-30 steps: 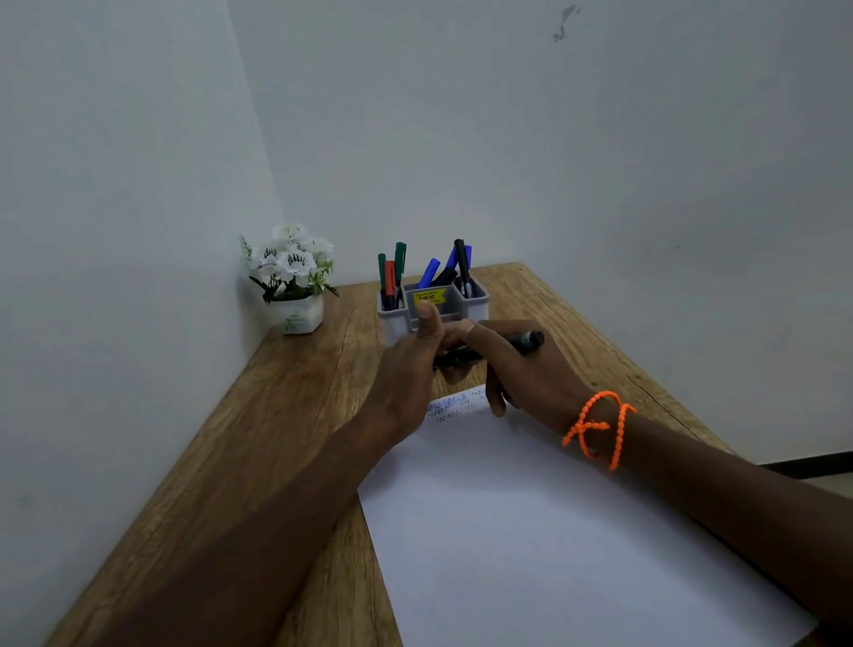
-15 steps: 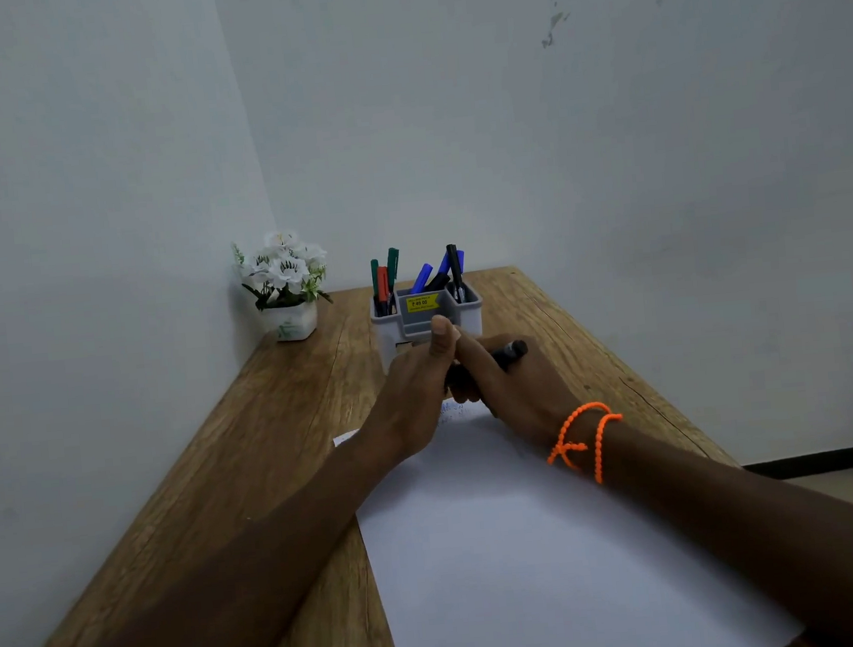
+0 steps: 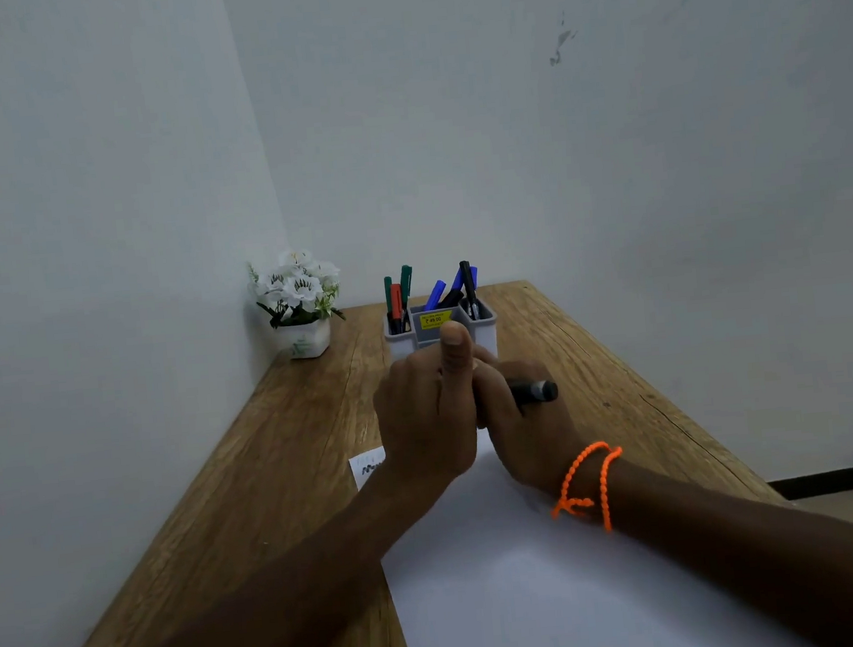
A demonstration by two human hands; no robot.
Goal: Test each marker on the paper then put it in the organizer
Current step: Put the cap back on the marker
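Note:
A black marker (image 3: 533, 391) lies level between both hands above the far end of the white paper (image 3: 529, 582). My right hand (image 3: 525, 418) grips its barrel, with the butt end sticking out to the right. My left hand (image 3: 429, 405) is closed around the marker's left end, thumb up; that end is hidden. Scribbles mark the paper's far left corner (image 3: 370, 465). Behind the hands stands the grey organizer (image 3: 484, 331), holding green, red, blue and black markers (image 3: 468, 281).
A small white pot of white flowers (image 3: 302, 308) sits in the table's far left corner. The wooden table (image 3: 272, 466) is hemmed by walls on the left and at the back. Its right edge drops to the floor.
The view has tilted downward a little. Both hands stay together on the black marker, shifted slightly nearer to me over the paper, and the paper's scribbled left corner has come into sight.

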